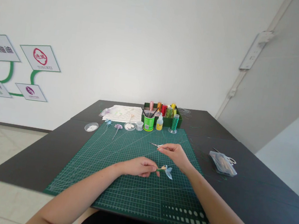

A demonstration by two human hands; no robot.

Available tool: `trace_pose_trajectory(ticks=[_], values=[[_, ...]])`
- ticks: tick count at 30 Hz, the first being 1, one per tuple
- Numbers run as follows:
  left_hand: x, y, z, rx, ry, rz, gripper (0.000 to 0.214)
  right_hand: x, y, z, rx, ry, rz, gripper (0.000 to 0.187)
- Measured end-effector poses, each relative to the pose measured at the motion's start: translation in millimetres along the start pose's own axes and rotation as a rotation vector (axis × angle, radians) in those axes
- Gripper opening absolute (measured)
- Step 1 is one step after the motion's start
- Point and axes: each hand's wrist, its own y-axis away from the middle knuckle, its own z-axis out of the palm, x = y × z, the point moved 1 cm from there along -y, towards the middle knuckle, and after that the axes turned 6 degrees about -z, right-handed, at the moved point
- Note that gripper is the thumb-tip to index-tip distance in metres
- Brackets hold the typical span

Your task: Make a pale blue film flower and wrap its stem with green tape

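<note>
My left hand [143, 167] is closed around the green stem of a pale blue artificial flower [169, 172], whose petals point right over the cutting mat [119, 187]. Between the fingertips of my right hand [173, 153] is a pair of small scissors [154, 144], with thin metal tips pointing left and a bit of white by the fingers. The scissors are above and apart from the flower. Farther back on the mat lie a blue flower [108, 121] and a purple flower [118, 126] on thin stems.
A green can [148, 122] with dark-handled tools, a glue bottle [159, 122], a green thread spool [175, 122] and small dishes [129, 126] line the mat's back edge. Behind stands a box [167, 122] of thread spools. A plastic pouch [222, 163] and white-handled scissors [231, 160] lie right.
</note>
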Motion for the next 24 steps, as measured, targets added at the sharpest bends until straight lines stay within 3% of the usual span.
trace_pose_trajectory(ticks=[6,13,24], values=[[6.9,1.7,3.7,0.097,-0.184,0.095,0.037,1.5,-0.4,0.8,0.017,0.013,0.002,0.035],[10.7,4.0,4.8,0.140,-0.291,0.155,0.038,1.1,-1.2,-3.1,0.069,0.010,0.007,0.036],[12.5,4.0,6.5,0.086,-0.351,0.155,0.038,-0.3,-1.4,-2.7,0.104,-0.010,0.014,0.035]])
